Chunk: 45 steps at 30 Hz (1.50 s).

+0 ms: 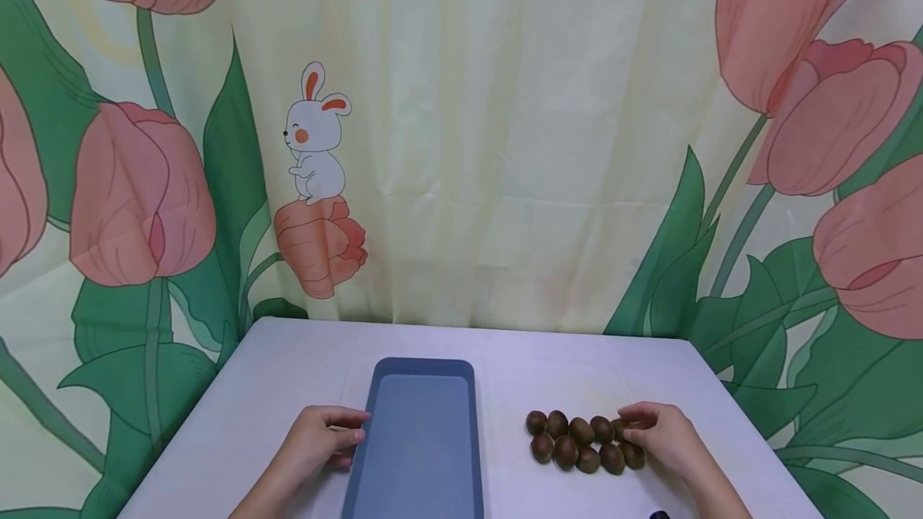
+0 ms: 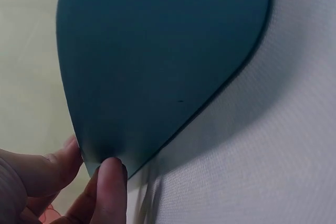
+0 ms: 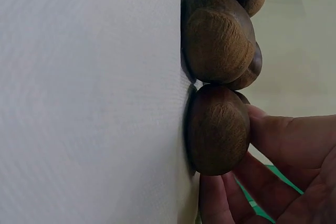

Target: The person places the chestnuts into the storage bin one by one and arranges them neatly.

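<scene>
A long blue-grey tray (image 1: 427,369) lies on the table, left of centre. My left hand (image 1: 322,440) is at its left side, thumb and a finger pinching the rim; the left wrist view shows the fingertips (image 2: 111,182) against the tray's outer wall (image 2: 157,66). To the right, several brown chestnuts (image 1: 566,452) stand in two rows. At their right end, my right hand (image 1: 659,432) holds a back-row chestnut (image 1: 618,428) between thumb and fingers. A front-row chestnut (image 3: 218,132) largely hides that grip in the right wrist view.
The white-covered table (image 1: 577,363) ends against a curtain (image 1: 461,142) printed with tulips and a rabbit. A strip of tabletop separates the tray from the chestnuts. A small dark object (image 1: 659,515) shows at the bottom edge near my right wrist.
</scene>
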{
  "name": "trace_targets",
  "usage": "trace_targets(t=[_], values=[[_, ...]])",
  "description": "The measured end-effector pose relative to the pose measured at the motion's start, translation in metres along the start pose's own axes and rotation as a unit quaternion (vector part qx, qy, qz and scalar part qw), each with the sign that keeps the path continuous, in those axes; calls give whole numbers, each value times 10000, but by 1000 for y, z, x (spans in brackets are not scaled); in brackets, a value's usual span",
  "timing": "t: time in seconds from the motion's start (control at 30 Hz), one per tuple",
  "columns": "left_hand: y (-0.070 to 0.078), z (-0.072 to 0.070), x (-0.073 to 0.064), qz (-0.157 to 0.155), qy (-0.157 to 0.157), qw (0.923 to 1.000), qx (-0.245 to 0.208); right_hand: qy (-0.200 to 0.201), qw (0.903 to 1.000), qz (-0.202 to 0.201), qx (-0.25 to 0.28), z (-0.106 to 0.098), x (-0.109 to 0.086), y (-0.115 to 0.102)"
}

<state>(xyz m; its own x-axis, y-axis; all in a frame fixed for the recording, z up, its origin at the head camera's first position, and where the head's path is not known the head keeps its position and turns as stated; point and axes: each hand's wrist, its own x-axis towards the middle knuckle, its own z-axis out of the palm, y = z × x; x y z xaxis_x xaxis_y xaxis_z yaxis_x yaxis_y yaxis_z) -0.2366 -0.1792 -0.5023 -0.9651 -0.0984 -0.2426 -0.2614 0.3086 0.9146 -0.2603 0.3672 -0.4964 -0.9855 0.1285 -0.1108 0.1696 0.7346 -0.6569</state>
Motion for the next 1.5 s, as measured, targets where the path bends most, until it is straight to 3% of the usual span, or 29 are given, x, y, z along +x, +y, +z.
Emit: trace_targets(t=[0.37, 0.9, 1.5], values=[[-1, 0, 1, -100, -3, 9999, -48, -76, 9999, -88, 80, 2, 4, 0], [-4, 1, 3, -120, -38, 9999, -115, -12, 9997, 165, 155, -2, 3, -1], [0, 1, 1, -157, 18, 9999, -69, 47, 9988, -18, 494, -3, -1, -40]])
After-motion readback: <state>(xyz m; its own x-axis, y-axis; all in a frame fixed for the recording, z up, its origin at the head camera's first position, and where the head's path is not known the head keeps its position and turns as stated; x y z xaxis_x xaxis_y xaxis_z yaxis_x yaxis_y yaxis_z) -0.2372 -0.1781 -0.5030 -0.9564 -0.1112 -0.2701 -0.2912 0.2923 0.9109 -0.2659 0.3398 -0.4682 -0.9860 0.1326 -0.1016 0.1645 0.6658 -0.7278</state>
